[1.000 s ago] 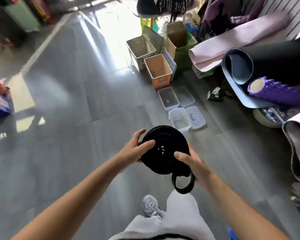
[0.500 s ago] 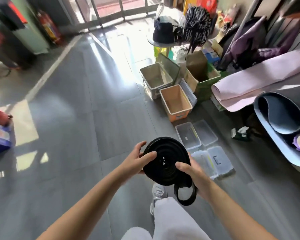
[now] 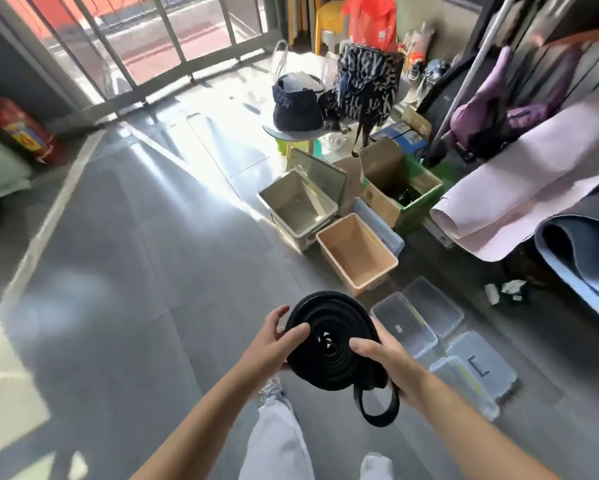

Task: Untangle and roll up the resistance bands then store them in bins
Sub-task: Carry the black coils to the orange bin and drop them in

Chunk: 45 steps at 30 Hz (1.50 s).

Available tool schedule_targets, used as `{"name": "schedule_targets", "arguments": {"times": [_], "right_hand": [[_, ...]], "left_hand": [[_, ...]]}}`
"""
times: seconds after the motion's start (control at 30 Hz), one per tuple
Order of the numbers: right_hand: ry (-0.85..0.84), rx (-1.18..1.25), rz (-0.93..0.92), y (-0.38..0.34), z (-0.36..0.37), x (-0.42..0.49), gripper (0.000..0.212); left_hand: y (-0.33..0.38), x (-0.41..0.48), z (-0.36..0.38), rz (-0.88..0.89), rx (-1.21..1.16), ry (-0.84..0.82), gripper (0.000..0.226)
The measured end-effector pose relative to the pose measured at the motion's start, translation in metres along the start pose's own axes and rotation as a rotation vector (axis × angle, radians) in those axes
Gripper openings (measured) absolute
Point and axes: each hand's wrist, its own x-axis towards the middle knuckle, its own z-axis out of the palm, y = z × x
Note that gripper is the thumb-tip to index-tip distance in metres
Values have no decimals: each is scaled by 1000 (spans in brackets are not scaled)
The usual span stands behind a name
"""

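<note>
Head view, read from left to right. At 9 o'clock, well apart from the work, a red fire extinguisher (image 3: 19, 133) stands on the grey tiled floor (image 3: 124, 258).

At 6 o'clock, in mid-air above the floor, both hands hold the black flat rubber resistance band (image 3: 329, 362). It is wound into a spiral coil.

- **Left hand (image 3: 272, 344):** its grip closes on the coil's 9 o'clock rim, with the thumb laid across the face. The other fingers pass behind the coil and are mostly hidden.
- **Right hand (image 3: 393, 367):** its grip closes on the 3 o'clock rim in the same way, thumb on the face.
- **Coil:** the flat face tilts up toward the camera. The outline is slightly oval, with its long axis running from about 10 to 4 o'clock.
- **Loose tail loop (image 3: 377, 408):** a short unwound length hangs from the coil's 5 o'clock edge, just below the right hand. It points down toward 5 o'clock.

Toward 1 o'clock, three kinds of container sit on the floor:

- a grey-green open plastic bin (image 3: 273, 199)
- a peach rectangular plastic bin (image 3: 377, 268), just beside the first; no band shows inside it
- clear plastic boxes (image 3: 400, 323), nearer the hands

At 3 o'clock lies a pale pink rolled mat (image 3: 519, 202).

As a judgement of progress, this band looks untangled and nearly rolled. What appears to remain is winding in the tail and placing the coil in a bin. No other bands can be made out.
</note>
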Motion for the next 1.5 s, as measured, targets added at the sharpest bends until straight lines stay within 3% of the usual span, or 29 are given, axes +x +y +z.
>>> {"name": "schedule_targets", "arguments": {"times": [0.1, 0.27, 0.47, 0.67, 0.77, 0.83, 0.9, 1.0, 1.27, 1.4, 1.5], "right_hand": [[82, 54, -10, -11, 15, 55, 78], [266, 217, -2, -24, 26, 130, 67], [440, 401, -28, -19, 9, 196, 48], [510, 484, 40, -5, -41, 282, 48], [570, 485, 59, 10, -74, 328, 52], [605, 489, 59, 27, -98, 362, 53], [644, 494, 57, 53, -125, 398, 41], [713, 502, 62, 101, -168, 453, 34], [941, 526, 50, 226, -272, 571, 26], [961, 518, 81, 275, -318, 620, 22], [935, 528, 126, 305, -347, 657, 27]], "left_hand": [[18, 59, -41, -14, 31, -92, 81], [48, 149, -77, -78, 83, -192, 45], [68, 248, -78, -125, 182, -319, 57], [71, 349, -64, -189, 193, -343, 60], [68, 401, -55, -203, 219, -367, 73], [57, 443, -44, -204, 206, -372, 75], [34, 491, -28, -221, 189, -384, 72], [-9, 568, -4, -240, 198, -417, 48], [-123, 741, 50, -198, 347, -547, 15], [-161, 803, 72, -178, 368, -523, 35], [-181, 846, 83, -292, 402, -515, 44]]}}
